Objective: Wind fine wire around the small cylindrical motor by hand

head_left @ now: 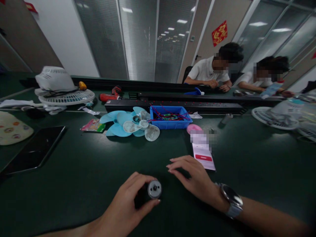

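Dark green counter [74, 171], office behind. Left hand [128, 204] fingers closed around small black cylindrical motor with silver end cap [153, 190], near centre; right hand [195, 179] flat, fingers spread, just beside. Keep grip firm, cap facing up.

Ahead of me on the dark green tabletop [74, 171] I see pale blue fan blades [128, 125] just beside a blue bin [170, 124] of wires, a tablet [34, 149] at left, and two co-workers seated beyond.

Dark body of the small motor [151, 192] mostly behind the left hand [128, 205] (only its metal face clear)
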The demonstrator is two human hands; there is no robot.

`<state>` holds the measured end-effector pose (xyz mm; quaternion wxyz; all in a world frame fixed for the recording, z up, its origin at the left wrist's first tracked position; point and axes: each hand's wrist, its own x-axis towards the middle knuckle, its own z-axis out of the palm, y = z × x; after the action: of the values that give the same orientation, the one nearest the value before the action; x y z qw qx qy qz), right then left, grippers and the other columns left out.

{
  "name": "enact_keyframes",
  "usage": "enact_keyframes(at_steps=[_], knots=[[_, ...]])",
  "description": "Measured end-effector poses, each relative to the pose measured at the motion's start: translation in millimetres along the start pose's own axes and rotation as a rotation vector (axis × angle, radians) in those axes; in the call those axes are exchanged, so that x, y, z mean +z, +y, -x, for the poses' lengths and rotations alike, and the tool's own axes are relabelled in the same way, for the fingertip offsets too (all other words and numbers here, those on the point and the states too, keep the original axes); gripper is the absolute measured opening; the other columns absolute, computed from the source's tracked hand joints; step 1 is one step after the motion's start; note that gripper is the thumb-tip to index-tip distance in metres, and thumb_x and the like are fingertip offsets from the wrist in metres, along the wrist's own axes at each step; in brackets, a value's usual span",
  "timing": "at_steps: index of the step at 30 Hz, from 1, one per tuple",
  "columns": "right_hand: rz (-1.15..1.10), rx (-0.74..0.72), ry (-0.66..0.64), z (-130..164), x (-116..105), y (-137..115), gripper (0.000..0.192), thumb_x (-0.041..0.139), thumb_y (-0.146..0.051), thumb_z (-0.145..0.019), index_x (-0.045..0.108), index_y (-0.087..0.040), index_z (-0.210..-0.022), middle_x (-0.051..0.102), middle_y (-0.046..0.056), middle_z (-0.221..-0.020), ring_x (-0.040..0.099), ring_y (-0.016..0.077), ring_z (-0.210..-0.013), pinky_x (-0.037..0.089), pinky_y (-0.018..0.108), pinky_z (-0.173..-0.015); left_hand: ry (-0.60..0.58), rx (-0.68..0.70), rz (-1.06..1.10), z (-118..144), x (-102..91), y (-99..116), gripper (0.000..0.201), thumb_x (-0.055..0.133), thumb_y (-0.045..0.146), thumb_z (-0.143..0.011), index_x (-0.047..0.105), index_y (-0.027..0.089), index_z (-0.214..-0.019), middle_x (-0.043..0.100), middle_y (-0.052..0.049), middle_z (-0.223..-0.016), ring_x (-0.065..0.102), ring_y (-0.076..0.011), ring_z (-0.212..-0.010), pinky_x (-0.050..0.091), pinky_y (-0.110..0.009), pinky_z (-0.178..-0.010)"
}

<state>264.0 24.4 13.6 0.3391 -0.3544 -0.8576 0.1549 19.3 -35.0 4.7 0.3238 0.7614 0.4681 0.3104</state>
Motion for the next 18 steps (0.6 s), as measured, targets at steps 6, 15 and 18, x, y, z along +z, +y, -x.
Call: enact_keyframes(at_steps=[6,15,18], knots=[[0.193,-0.163,-0.107,-0.2,3.7,1.4,0.019,0.057,-0.013,-0.095,0.061,-0.022,-0.111,0.073,0.002,-0.109,0.065,0.0211,-0.112,0.047,0.044,-0.102,0.025,-0.007,0.002,-0.2,-0.3,0.5,0.033,0.071,0.017,-0.084,0.063,0.029,-0.114,0.065,-0.002,-0.102,0.063,-0.0236,-0.093,0.053,-0.037,-0.081],[0.189,-0.115,-0.111,1.1,7.0,5.3,0.019,0.059,-0.015,-0.093,0.062,-0.023,-0.11,0.073,0.001,-0.111,0.064,0.0202,-0.113,0.046,0.042,-0.103,0.012,-0.128,-0.03,-1.7,-5.1,3.2,0.03,0.072,0.024,-0.083,0.067,0.031,-0.112,0.064,-0.004,-0.106,0.059,-0.0284,-0.101,0.049,-0.046,-0.089],[0.194,-0.107,-0.113,0.9,7.0,5.0,0.019,0.059,-0.016,-0.093,0.063,-0.023,-0.11,0.073,0.001,-0.112,0.064,0.0205,-0.113,0.046,0.043,-0.103,-0.006,-0.139,-0.038,-2.0,-6.2,4.3,0.03,0.071,0.026,-0.084,0.067,0.032,-0.113,0.065,-0.003,-0.106,0.058,-0.0287,-0.1,0.049,-0.046,-0.088]])
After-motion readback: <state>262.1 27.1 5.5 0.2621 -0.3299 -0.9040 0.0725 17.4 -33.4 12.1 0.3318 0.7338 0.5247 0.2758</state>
